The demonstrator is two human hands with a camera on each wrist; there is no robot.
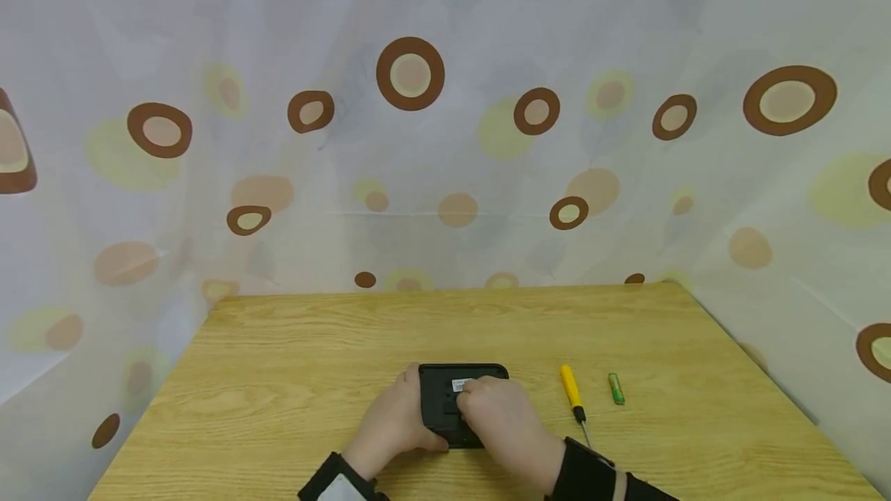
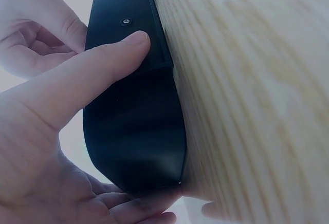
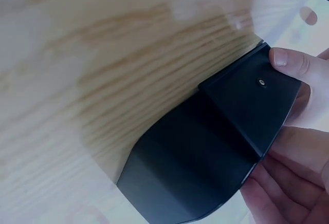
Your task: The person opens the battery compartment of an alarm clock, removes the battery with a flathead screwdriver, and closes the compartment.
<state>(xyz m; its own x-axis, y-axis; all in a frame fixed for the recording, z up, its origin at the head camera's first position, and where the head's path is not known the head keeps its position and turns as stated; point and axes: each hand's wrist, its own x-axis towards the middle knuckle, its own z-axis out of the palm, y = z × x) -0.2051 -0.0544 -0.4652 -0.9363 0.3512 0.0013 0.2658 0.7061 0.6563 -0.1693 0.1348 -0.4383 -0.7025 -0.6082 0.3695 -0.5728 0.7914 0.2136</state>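
Note:
A black plastic device (image 1: 437,400) with a small white label (image 1: 458,385) is on the wooden table in front of me, labelled face up. My left hand (image 1: 400,417) grips its left end, and in the left wrist view the thumb presses the side near a screw (image 2: 126,22). My right hand (image 1: 508,424) is over the right part of the labelled face, its fingers curled against it. Whether those fingers pinch anything is hidden. The same device (image 3: 205,142) fills much of the right wrist view, standing slightly tilted.
To the right of the hands lies a yellow-handled screwdriver (image 1: 571,386), its shaft partly hidden behind the right wrist. A small green battery (image 1: 616,389) lies beyond it. The wooden table (image 1: 313,354) meets a patterned curtain (image 1: 445,145) at the back and sides.

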